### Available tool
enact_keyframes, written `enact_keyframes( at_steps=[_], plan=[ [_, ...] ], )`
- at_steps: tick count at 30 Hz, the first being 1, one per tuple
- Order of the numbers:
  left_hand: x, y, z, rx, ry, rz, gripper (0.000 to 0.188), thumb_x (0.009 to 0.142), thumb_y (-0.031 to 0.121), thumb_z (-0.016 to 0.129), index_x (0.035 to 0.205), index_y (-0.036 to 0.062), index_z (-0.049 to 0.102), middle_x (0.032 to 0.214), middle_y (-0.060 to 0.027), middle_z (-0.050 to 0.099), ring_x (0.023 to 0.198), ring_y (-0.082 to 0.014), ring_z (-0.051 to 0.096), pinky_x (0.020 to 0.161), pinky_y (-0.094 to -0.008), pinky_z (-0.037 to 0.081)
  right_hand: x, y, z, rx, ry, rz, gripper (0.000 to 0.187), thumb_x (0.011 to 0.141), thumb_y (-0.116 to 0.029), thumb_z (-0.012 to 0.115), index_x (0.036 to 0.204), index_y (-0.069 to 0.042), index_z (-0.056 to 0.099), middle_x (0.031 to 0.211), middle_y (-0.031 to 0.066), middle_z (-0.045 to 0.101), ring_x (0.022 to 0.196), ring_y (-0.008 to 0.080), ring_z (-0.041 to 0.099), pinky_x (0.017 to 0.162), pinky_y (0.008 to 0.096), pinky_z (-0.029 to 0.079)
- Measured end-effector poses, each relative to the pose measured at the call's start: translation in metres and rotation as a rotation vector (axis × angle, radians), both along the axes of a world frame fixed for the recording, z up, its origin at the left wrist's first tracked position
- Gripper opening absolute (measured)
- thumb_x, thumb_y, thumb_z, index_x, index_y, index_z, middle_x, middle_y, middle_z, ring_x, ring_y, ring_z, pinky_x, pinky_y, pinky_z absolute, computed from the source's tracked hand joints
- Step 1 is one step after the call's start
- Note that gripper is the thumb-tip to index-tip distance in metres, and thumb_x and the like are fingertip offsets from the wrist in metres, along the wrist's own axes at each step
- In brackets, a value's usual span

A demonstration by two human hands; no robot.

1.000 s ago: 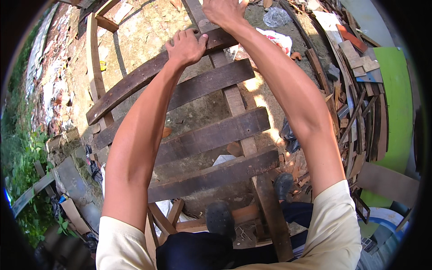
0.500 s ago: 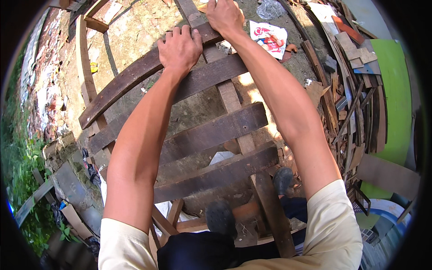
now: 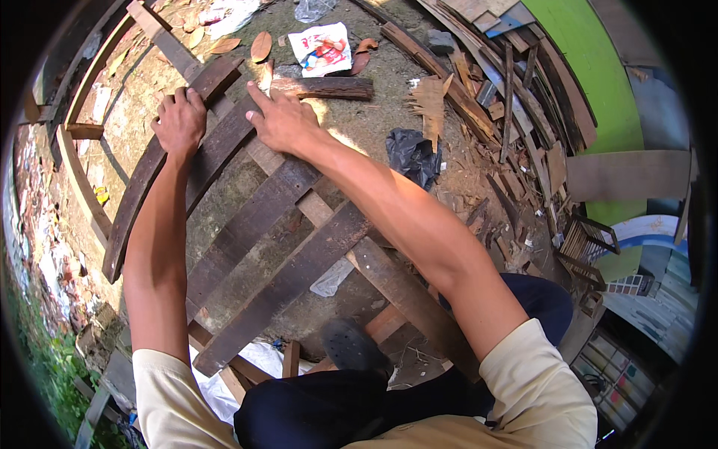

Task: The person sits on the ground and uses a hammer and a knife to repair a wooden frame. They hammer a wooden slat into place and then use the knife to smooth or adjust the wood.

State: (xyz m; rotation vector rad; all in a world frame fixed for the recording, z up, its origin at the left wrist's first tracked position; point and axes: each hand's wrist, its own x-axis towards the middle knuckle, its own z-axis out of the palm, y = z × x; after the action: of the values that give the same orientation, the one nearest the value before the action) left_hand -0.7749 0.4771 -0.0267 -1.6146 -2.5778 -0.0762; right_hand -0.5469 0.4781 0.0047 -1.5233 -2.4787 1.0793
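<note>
A frame of dark weathered wooden slats (image 3: 254, 224) nailed across a paler long board (image 3: 389, 277) lies on the dirt in front of me. My left hand (image 3: 179, 120) grips the farthest slat (image 3: 142, 187) near its upper end, fingers curled over its edge. My right hand (image 3: 280, 120) presses flat on the second slat (image 3: 217, 153) where it crosses the long board, fingers spread. My dark shoe (image 3: 351, 346) rests on the frame's near end.
A black plastic bag (image 3: 413, 156), a red and white wrapper (image 3: 323, 46), dry leaves and a short log (image 3: 329, 88) lie on the ground beyond. Scrap planks (image 3: 523, 97) pile up at the right by a green panel (image 3: 598, 75). A curved timber rail (image 3: 75, 172) runs at left.
My view has tilted so the frame now runs diagonally. Both hands stay on the far slats; the right hand has settled flat on the second slat.
</note>
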Motion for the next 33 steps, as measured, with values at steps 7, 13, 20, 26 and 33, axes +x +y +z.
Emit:
enact_keyframes(
  at_steps=[7, 13, 20, 26, 33],
  plan=[
    [-0.003, 0.026, -0.023, -0.148, -0.015, 0.042, 0.068, 0.104, 0.057, 0.024, 0.158, 0.0173, 0.033, 0.162, -0.0264, 0.028, 0.154, -0.0407, 0.017, 0.117, -0.0689, 0.006, 0.197, -0.059, -0.048, -0.108, 0.011, 0.091, 0.08, 0.102, -0.056, 0.045, 0.161, -0.005, 0.023, 0.158, 0.0246, 0.038, 0.147, 0.0375, 0.037, 0.121, 0.0425, 0.031],
    [0.005, 0.02, -0.014, -0.17, 0.037, 0.186, 0.073, 0.103, 0.057, 0.026, 0.163, 0.0144, 0.021, 0.168, -0.0261, 0.011, 0.156, -0.0434, 0.006, 0.118, -0.0705, -0.001, 0.376, -0.097, 0.001, -0.294, -0.11, -0.45, 0.074, 0.1, -0.047, 0.055, 0.156, -0.003, 0.035, 0.158, 0.0236, 0.04, 0.146, 0.0347, 0.041, 0.12, 0.042, 0.033],
    [0.285, -0.043, 0.038, -0.301, -0.009, -0.989, 0.072, 0.099, 0.057, 0.049, 0.152, 0.0087, 0.043, 0.15, -0.0229, 0.048, 0.142, -0.0383, 0.042, 0.119, -0.0509, 0.03, 0.52, -0.198, -0.081, -0.408, -0.264, -0.824, 0.071, 0.1, -0.047, 0.058, 0.153, -0.002, 0.04, 0.152, 0.0255, 0.047, 0.142, 0.0365, 0.045, 0.116, 0.0422, 0.037],
    [0.485, -0.146, 0.01, -1.073, -0.503, -0.901, 0.083, 0.097, 0.066, 0.047, 0.159, 0.0147, 0.027, 0.124, -0.0272, 0.067, 0.12, -0.0428, 0.063, 0.105, -0.0508, 0.048, 0.598, -0.283, -0.199, -0.675, -0.496, -1.155, 0.078, 0.087, -0.038, 0.07, 0.151, -0.005, 0.039, 0.15, 0.0236, 0.049, 0.139, 0.0385, 0.048, 0.113, 0.045, 0.041],
    [0.513, -0.169, -0.039, -1.141, -0.341, -0.98, 0.079, 0.097, 0.058, 0.053, 0.158, 0.0147, 0.028, 0.121, -0.0216, 0.07, 0.115, -0.0419, 0.065, 0.101, -0.051, 0.051, 0.66, -0.281, -0.215, -0.478, -0.631, -1.306, 0.08, 0.09, -0.03, 0.071, 0.157, -0.019, 0.03, 0.158, 0.0153, 0.037, 0.145, 0.0378, 0.037, 0.114, 0.0507, 0.04]
  ],
)
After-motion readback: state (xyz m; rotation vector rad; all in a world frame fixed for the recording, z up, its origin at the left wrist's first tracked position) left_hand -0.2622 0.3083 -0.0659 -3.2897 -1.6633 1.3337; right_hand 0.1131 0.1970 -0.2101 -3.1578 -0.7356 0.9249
